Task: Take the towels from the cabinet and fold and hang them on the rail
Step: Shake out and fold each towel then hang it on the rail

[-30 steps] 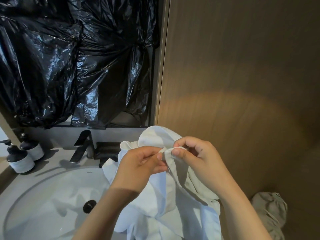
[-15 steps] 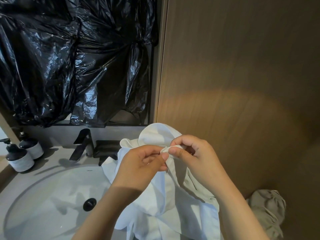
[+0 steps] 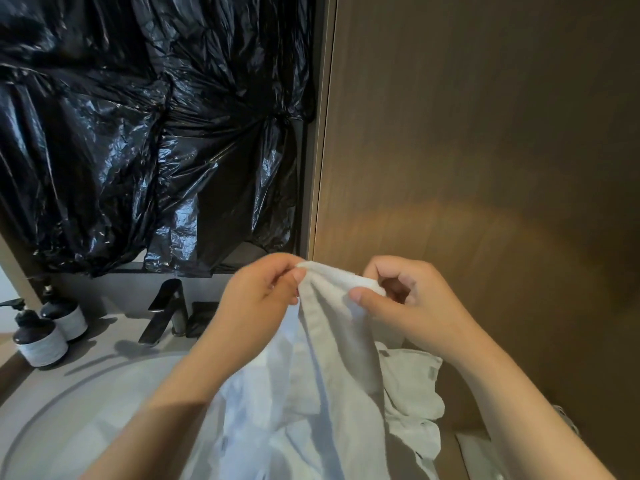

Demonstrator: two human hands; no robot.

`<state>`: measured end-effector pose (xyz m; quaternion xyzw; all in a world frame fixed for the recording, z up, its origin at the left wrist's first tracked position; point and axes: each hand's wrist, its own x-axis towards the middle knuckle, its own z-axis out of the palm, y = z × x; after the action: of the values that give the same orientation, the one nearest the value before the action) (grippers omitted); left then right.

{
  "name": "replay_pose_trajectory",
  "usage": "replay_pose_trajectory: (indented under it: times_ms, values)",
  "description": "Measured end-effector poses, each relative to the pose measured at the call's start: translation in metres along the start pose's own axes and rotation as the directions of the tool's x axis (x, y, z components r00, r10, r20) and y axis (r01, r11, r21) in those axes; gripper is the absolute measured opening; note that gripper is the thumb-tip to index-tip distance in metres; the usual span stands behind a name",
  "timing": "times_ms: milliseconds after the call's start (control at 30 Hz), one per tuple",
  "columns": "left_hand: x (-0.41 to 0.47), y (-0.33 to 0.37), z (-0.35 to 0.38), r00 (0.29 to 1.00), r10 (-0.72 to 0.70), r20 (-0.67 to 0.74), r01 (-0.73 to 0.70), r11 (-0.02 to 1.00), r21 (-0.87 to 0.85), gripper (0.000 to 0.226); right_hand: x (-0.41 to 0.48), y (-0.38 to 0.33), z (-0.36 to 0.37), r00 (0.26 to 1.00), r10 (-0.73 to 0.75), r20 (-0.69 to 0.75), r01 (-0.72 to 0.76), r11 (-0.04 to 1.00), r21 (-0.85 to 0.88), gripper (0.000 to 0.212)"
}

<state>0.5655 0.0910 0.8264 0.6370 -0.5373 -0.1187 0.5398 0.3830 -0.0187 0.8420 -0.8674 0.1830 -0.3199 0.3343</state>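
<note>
A white towel [image 3: 322, 393] hangs crumpled in front of me over the right side of the sink. My left hand [image 3: 256, 303] pinches its top edge between thumb and fingers. A little to the right, my right hand [image 3: 405, 306] pinches the same edge, and a short stretch of hem is pulled between the two hands. The rest of the towel drapes down loosely below them. Neither a rail nor a cabinet opening shows in this view.
A round white sink [image 3: 86, 420] with a black faucet [image 3: 166, 313] lies at lower left. Two dark pump bottles [image 3: 38, 337] stand at the far left. Black plastic sheeting [image 3: 145, 133] covers the mirror. A brown wood panel [image 3: 485, 168] fills the right side.
My hands have moved apart along the towel's top edge and lifted slightly, so the bunched loop between them is now drawn out into a short straight hem.
</note>
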Motion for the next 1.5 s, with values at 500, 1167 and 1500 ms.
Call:
replay_pose_trajectory:
  times_ms: [500,1167,1500]
  values:
    - [0.122,0.008,-0.056,0.989,0.033,-0.144,0.011,0.956,0.292,0.027,0.040,-0.010,-0.063,0.982,-0.169,-0.079,0.164,0.984,-0.066,0.038]
    - [0.207,0.016,-0.100,0.910,0.110,-0.399,0.120,0.852,0.510,0.030,0.070,0.028,-0.151,0.934,-0.180,-0.309,-0.169,0.540,-0.825,0.040]
    - [0.239,0.052,-0.112,0.880,0.054,-0.472,0.154,0.908,0.390,0.032,0.127,-0.032,-0.204,0.893,-0.233,-0.385,-0.269,0.411,-0.871,0.023]
